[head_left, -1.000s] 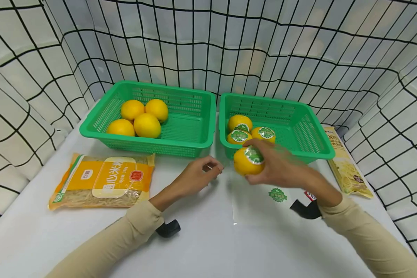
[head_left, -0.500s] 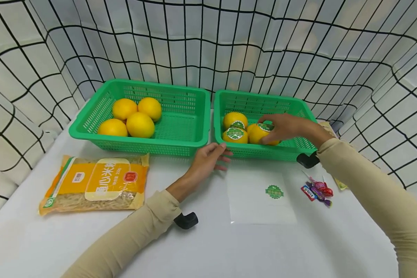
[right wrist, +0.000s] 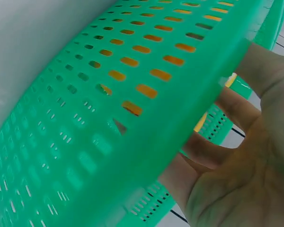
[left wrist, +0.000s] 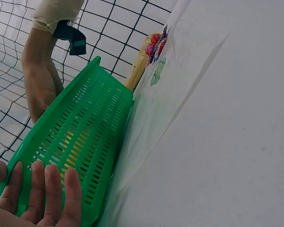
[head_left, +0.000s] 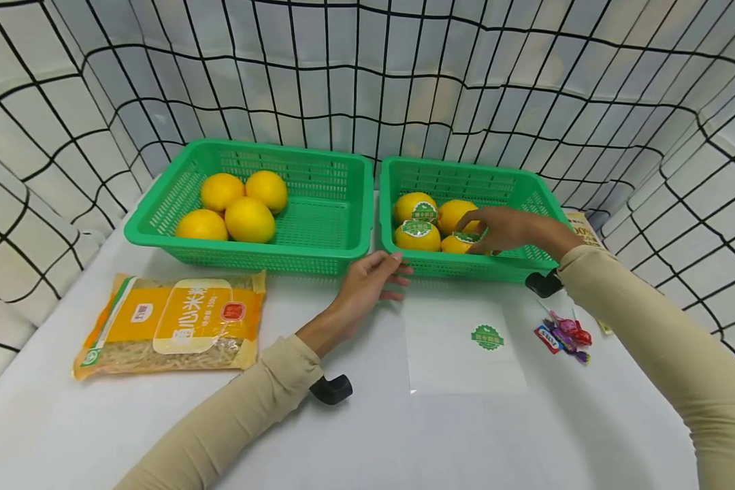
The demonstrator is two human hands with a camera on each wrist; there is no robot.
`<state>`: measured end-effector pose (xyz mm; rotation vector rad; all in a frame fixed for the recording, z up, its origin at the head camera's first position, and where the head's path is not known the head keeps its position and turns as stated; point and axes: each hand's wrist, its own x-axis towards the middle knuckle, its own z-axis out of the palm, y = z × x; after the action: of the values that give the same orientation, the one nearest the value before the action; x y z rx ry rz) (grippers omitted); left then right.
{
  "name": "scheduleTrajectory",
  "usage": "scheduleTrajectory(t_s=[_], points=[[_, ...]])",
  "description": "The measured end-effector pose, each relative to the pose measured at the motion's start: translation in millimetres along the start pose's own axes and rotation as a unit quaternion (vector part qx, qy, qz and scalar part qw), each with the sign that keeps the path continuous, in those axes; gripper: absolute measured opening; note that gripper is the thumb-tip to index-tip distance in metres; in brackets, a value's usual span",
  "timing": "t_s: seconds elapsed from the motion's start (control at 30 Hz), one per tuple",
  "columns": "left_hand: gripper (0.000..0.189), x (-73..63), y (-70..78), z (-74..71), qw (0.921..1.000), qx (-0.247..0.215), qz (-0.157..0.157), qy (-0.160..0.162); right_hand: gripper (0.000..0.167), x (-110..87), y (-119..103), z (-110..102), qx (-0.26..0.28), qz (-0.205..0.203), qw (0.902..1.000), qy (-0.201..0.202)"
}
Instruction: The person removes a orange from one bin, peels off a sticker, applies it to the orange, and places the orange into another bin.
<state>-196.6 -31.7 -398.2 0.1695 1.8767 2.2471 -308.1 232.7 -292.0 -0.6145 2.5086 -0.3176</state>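
My right hand [head_left: 505,230] reaches into the right green basket [head_left: 484,267], fingers and thumb curved around an orange [head_left: 457,245] with a green label, low by the front wall. Behind it sits another orange [head_left: 455,212], partly covered by the fingers. Two more labelled oranges, one at the back [head_left: 412,204] and a front one [head_left: 418,239], lie at the left end. My left hand [head_left: 363,289] touches this basket's front left corner. In the left wrist view, its extended fingers [left wrist: 52,189] lie along the slotted wall, thumb at the rim.
The left green basket [head_left: 318,253] holds several unlabelled oranges [head_left: 250,220]. In front lies a noodle bag [head_left: 177,323]. A clear sheet [head_left: 441,374] bears one green sticker [head_left: 486,337]; wrapped candies [head_left: 566,333] lie beside it. Black netting [head_left: 367,75] surrounds the table.
My right hand has carried a labelled orange from in front of the right basket down into it. My left hand has moved right to the basket's corner. The candies are uncovered.
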Motion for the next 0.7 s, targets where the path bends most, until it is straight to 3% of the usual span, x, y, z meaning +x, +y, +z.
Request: scheduleTrajectory(t_s=[0.3,0.47,0.57,0.7], points=[[0.038,-2.3,1.3,-2.4,0.9999,0.009,0.004,-0.003,0.044,4.5,0.0,8.3,-0.053,-0.03,0.9966,0.055],[0.04,-3.5,2.4,-3.0,0.9998,0.017,-0.004,-0.008,0.048,3.3,5.0,9.4,-0.028,-0.031,0.9965,0.073],[0.042,-5.9,4.4,-5.0,0.9989,0.035,-0.017,-0.027,0.058,-0.5,6.5,7.7,-0.003,-0.02,0.9971,0.073],[0.04,-12.3,11.8,-12.6,0.9919,0.102,-0.034,-0.068,0.064,-6.5,5.2,5.5,0.009,-0.01,0.9963,0.085]])
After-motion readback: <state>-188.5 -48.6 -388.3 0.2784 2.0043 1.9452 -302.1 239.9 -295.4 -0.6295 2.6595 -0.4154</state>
